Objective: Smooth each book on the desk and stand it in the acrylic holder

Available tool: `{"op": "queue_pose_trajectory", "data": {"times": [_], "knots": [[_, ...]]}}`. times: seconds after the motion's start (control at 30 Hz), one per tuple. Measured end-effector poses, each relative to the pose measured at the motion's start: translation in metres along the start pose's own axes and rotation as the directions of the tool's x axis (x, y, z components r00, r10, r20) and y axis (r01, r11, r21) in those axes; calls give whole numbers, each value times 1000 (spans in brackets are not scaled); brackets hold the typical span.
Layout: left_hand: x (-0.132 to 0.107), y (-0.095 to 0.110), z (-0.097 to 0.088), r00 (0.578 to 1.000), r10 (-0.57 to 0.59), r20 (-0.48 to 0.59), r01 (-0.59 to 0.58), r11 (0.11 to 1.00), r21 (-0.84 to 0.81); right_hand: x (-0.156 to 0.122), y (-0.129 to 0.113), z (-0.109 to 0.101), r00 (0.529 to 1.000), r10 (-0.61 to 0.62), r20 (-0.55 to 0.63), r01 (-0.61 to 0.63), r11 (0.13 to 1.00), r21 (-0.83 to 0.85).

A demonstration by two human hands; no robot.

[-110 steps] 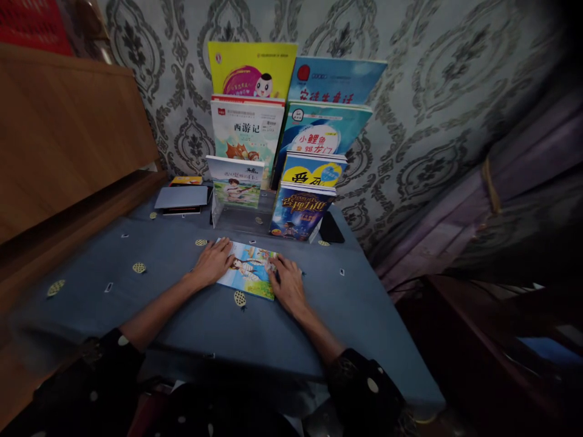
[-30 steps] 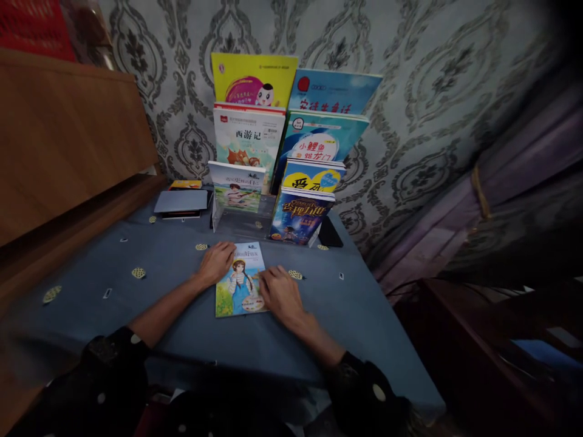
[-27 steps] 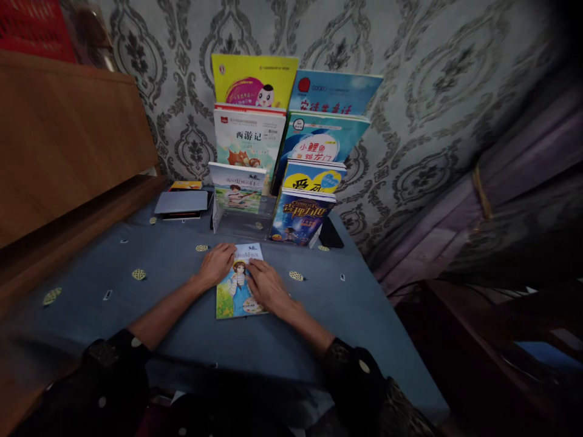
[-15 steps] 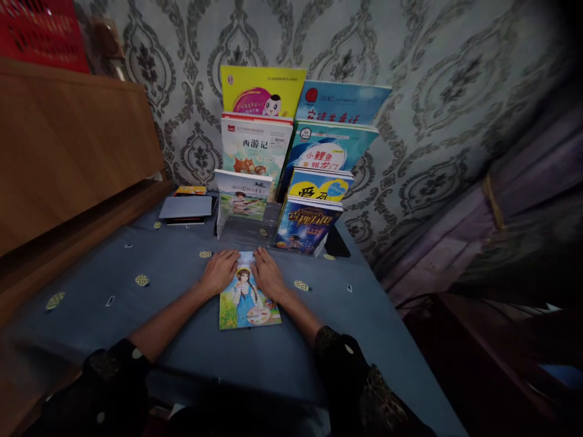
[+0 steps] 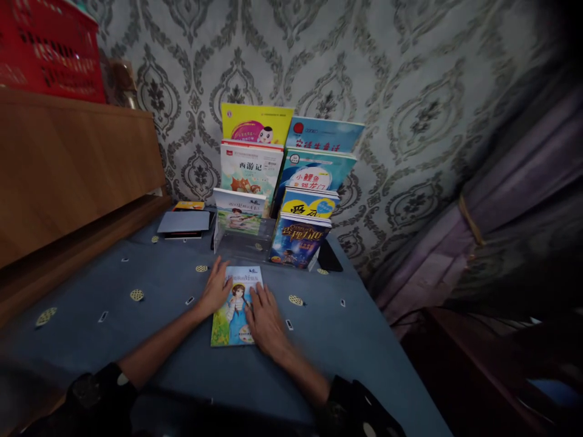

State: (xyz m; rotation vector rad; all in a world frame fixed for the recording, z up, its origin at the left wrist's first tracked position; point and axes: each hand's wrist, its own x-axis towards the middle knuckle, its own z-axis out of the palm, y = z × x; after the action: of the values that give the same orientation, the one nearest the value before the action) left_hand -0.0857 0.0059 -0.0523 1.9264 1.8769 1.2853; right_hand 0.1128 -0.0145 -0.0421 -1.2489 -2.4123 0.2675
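A thin picture book with a girl in a blue dress on its cover lies flat on the blue tablecloth, upright towards me. My left hand rests on the book's left edge, fingers stretched out. My right hand lies flat on the book's right half, fingers spread. Just behind the book stands a clear tiered rack whose front left slot holds nothing.
The rack holds several upright children's books against the patterned wall. A grey notebook stack lies at the back left and a dark phone right of the rack. A wooden headboard runs along the left; curtains hang at the right.
The book has been turned from lying sideways to upright facing me. Both hands have slid down from its top edge onto its sides, and my view has tilted upward.
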Motion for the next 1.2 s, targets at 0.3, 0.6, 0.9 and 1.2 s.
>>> {"op": "queue_pose_trajectory", "data": {"times": [0.3,0.6,0.9,1.2], "knots": [[-9,12,-10,817,-573,61,490,637,-595,-4,3,4,997,-2,-78,7,998,58],[0,38,-38,621,-740,260,574,203,-793,-7,15,12,978,17,-208,11,991,137],[6,45,-45,616,-695,370,704,276,-654,-9,21,14,969,38,-244,10,981,193],[18,39,-58,584,-656,478,789,318,-526,-7,26,4,957,106,-270,24,898,439]]}}
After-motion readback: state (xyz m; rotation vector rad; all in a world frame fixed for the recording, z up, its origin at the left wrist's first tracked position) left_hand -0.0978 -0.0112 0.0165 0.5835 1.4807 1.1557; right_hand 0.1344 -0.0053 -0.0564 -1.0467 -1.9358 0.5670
